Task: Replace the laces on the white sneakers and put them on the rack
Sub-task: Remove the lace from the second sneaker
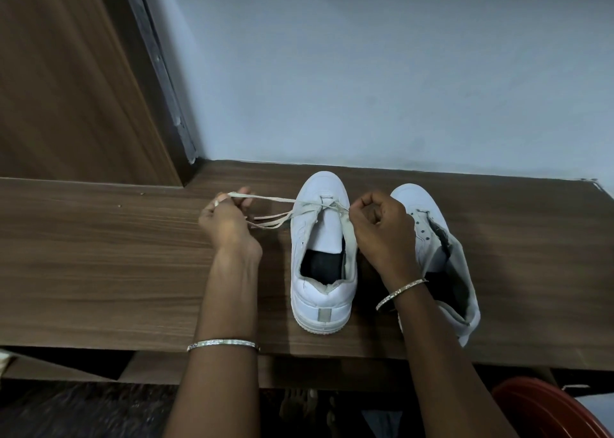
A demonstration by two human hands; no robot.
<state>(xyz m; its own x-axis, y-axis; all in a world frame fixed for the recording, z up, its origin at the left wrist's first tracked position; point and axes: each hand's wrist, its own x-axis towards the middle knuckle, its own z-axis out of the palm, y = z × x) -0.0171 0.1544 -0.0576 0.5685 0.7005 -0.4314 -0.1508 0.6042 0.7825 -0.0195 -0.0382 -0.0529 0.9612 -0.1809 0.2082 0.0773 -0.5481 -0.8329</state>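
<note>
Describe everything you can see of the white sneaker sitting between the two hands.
The sneaker is white, leather-like, with a thick white sole, a grey heel tab and dark lining. It stands upright on the wooden surface, toe towards the wall. A cream lace crosses only its front eyelets; the left hand holds the lace out sideways, the right hand pinches it at the shoe's right edge.
</note>
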